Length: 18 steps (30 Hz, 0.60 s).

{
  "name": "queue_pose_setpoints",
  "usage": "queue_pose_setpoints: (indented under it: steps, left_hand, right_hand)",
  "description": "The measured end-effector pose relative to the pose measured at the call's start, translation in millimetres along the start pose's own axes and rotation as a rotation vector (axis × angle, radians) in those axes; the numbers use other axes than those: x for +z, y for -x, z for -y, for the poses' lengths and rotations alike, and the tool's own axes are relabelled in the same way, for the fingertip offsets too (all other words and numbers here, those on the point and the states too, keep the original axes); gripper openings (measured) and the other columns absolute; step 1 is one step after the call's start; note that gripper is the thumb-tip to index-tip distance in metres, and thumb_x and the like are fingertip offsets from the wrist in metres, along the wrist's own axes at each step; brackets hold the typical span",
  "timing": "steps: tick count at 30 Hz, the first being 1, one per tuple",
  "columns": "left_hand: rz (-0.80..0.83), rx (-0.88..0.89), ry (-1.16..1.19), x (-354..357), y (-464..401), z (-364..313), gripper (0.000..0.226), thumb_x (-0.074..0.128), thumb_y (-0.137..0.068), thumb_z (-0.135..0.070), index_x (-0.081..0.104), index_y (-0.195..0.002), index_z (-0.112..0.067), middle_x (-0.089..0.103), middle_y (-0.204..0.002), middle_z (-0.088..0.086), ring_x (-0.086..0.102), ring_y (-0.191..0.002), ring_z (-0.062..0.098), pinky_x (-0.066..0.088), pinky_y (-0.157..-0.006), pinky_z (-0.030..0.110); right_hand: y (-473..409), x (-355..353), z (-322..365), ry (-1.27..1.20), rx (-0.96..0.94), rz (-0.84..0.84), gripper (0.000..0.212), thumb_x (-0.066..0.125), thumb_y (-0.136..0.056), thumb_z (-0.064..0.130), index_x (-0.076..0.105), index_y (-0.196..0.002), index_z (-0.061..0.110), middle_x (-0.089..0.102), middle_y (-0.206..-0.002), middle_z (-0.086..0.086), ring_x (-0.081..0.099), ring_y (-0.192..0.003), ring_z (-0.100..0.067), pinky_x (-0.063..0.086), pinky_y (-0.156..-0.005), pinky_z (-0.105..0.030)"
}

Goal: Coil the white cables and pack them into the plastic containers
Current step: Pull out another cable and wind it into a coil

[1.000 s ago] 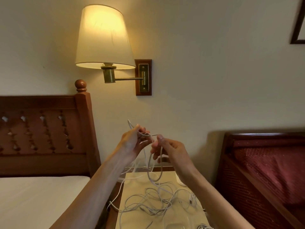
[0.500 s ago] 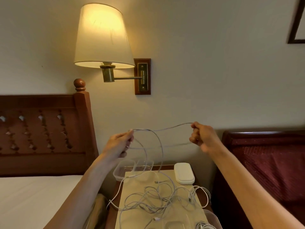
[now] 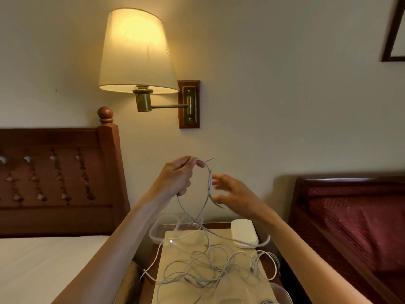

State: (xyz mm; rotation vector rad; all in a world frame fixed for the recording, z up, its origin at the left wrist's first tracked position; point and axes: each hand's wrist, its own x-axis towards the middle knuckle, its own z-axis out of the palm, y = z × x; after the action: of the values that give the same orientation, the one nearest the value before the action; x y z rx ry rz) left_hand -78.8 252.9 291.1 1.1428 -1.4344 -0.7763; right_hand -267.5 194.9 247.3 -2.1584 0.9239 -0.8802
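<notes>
My left hand [image 3: 176,177] is raised above the nightstand and pinches a white cable [image 3: 208,183] at the top of a hanging loop. My right hand [image 3: 235,195] is just to the right of that loop, fingers spread and blurred, touching or nearly touching the strand; I cannot tell if it grips. The cable trails down into a tangle of white cables [image 3: 210,268] lying on the nightstand top. Two clear plastic containers [image 3: 163,229] stand at the back left of the nightstand. Another clear container [image 3: 281,291] shows at the bottom right edge.
A white closed case [image 3: 244,234] lies at the back right of the nightstand [image 3: 219,288]. A lit wall lamp [image 3: 137,53] hangs above. A wooden headboard [image 3: 59,178] and white bed stand left, a dark red bed [image 3: 355,227] right.
My right hand, which had pulled the cable out to the right, has come back toward my left hand and opened. The stretched strand now hangs as a loop from my left hand.
</notes>
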Motion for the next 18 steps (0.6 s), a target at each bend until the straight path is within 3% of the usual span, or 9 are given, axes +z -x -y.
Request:
queue_pose_setpoints:
  steps: [3, 5, 7, 12, 15, 18]
  left_hand:
    - [-0.051, 0.008, -0.044, 3.9, -4.0, -4.4, 0.033, 0.041, -0.104, -0.031, 0.067, -0.101, -0.012, 0.024, -0.054, -0.006, 0.017, -0.043, 0.010, 0.012, -0.044, 0.026]
    - [-0.114, 0.003, -0.042, -0.9, -4.7, -2.4, 0.033, 0.042, -0.104, -0.031, 0.066, -0.099, -0.010, 0.024, -0.053, -0.007, 0.017, -0.042, 0.009, 0.012, -0.042, 0.023]
    - [-0.206, 0.008, -0.021, -10.9, -5.5, -0.2, 0.031, 0.042, -0.104, -0.030, 0.066, -0.096, -0.011, 0.025, -0.053, -0.008, 0.019, -0.040, 0.007, 0.013, -0.040, 0.021]
    - [-0.371, 0.056, -0.002, -48.6, -13.6, -2.9, 0.028, 0.043, -0.103, -0.028, 0.066, -0.093, -0.017, 0.026, -0.055, -0.008, 0.021, -0.039, 0.005, 0.015, -0.037, 0.017]
    - [-0.451, 0.112, -0.020, -65.0, -15.7, -9.1, 0.028, 0.042, -0.103, -0.028, 0.065, -0.094, -0.017, 0.025, -0.057, -0.007, 0.020, -0.040, 0.006, 0.016, -0.038, 0.017]
    - [-0.610, 0.157, 0.068, -79.1, -15.0, -21.6, 0.026, 0.041, -0.104, -0.027, 0.064, -0.096, -0.017, 0.026, -0.059, -0.005, 0.021, -0.042, 0.006, 0.017, -0.040, 0.020]
  right_hand:
    - [5.8, 14.8, 15.1, -0.412, 0.031, 0.212, 0.028, 0.051, -0.098, 0.008, 0.054, -0.126, 0.010, 0.070, -0.100, -0.009, 0.068, -0.089, -0.022, 0.054, -0.086, -0.029]
    - [10.2, 18.3, 14.1, -0.602, 0.055, 0.237, 0.022, 0.042, -0.102, 0.009, 0.060, -0.114, 0.004, 0.058, -0.078, -0.004, 0.051, -0.058, -0.016, 0.047, -0.058, -0.022]
    - [12.0, 19.8, 3.9, -0.661, 0.102, 0.194, 0.024, 0.039, -0.104, 0.013, 0.062, -0.105, 0.006, 0.045, -0.069, 0.002, 0.029, -0.052, -0.009, 0.028, -0.047, -0.020]
    - [20.4, 7.0, -51.5, -0.243, 0.228, -0.157, 0.027, 0.052, -0.099, 0.031, 0.064, -0.081, 0.014, 0.046, -0.061, 0.006, 0.039, -0.057, -0.010, 0.033, -0.055, -0.026]
    - [23.4, -7.1, -89.7, -0.395, 0.440, -0.327, 0.024, 0.051, -0.100, 0.021, 0.058, -0.079, 0.011, 0.035, -0.060, 0.000, 0.029, -0.051, -0.011, 0.024, -0.044, -0.024]
    - [25.3, -22.1, -122.6, -0.455, 0.651, -0.503, 0.023, 0.049, -0.100, 0.014, 0.056, -0.079, 0.010, 0.037, -0.059, -0.002, 0.032, -0.047, -0.012, 0.029, -0.039, -0.024]
